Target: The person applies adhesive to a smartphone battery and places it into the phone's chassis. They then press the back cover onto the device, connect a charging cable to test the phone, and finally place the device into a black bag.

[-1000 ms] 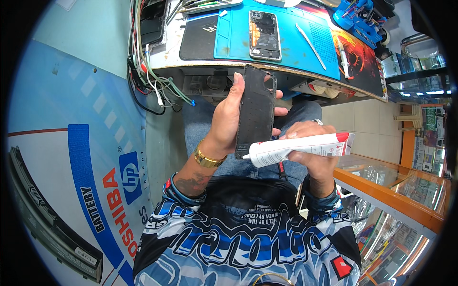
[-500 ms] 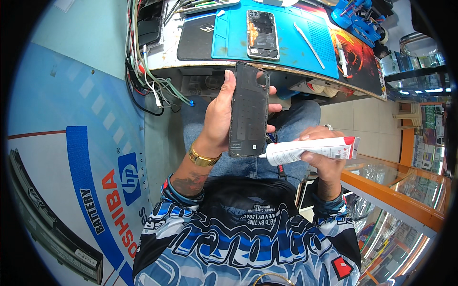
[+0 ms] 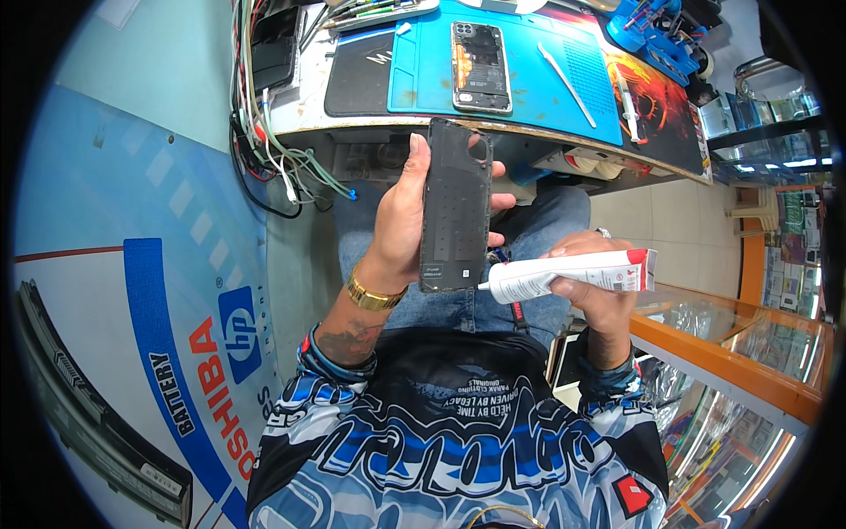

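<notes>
My left hand (image 3: 404, 212) is closed round a black phone back cover (image 3: 455, 207), its inner side up and its camera cut-out at the far right corner. The fingertips show past the cover's right edge. In my right hand (image 3: 599, 282) is a white glue tube (image 3: 555, 275) with a red end, lying sideways. Its narrow nozzle (image 3: 484, 286) points left, close by the cover's lower right corner; I cannot tell whether they touch. On the blue repair mat (image 3: 423, 79) lies an opened phone (image 3: 481, 69) with its battery and inner parts showing.
A white stick-like tool (image 3: 567, 85) lies on the mat, and a syringe (image 3: 628, 110) is to its right. Bundled cables (image 3: 284, 163) hang at the bench's left end. Blue tool holders (image 3: 656, 48) stand at the far right. A glass display case (image 3: 731, 339) is on my right.
The glue tube's nozzle has shifted slightly left and down towards the lower right edge of the cover. Both hands keep their hold; the view has moved a little.
</notes>
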The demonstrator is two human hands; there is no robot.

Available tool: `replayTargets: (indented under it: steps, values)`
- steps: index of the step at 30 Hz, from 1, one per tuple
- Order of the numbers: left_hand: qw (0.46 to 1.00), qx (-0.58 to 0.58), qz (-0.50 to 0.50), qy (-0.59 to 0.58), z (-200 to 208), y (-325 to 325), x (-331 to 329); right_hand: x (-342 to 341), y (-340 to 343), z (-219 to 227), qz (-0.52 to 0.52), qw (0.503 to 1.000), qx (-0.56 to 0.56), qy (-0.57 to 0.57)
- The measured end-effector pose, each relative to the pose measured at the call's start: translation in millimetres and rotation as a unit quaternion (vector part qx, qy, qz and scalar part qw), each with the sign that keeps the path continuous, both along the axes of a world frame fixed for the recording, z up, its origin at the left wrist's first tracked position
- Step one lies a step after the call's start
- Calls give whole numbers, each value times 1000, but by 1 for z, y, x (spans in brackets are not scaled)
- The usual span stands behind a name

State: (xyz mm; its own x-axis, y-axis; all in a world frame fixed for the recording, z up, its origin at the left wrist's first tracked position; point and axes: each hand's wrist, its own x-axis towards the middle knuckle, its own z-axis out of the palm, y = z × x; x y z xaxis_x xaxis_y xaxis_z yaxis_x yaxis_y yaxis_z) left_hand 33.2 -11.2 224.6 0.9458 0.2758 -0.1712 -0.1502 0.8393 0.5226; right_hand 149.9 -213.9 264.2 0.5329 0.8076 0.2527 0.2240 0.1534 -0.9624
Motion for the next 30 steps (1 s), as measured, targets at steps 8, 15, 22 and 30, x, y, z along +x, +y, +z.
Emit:
replayTargets:
  steps: [8, 15, 22, 30]
  values:
    - [1000, 24, -15, 5, 2, 2, -2, 9, 2, 0, -28, 997, -16, -66]
    - [1000, -7, -19, -5, 1, 3, -3, 11, -2, -1, -34, 998, 2, -48]
    - [1000, -4, -3, 2, 3, 3, -4, 9, 0, -1, -79, 996, 31, -24]
    - [1000, -2, -8, 8, 4, 2, -3, 5, 2, 5, -25, 1000, 7, -14]
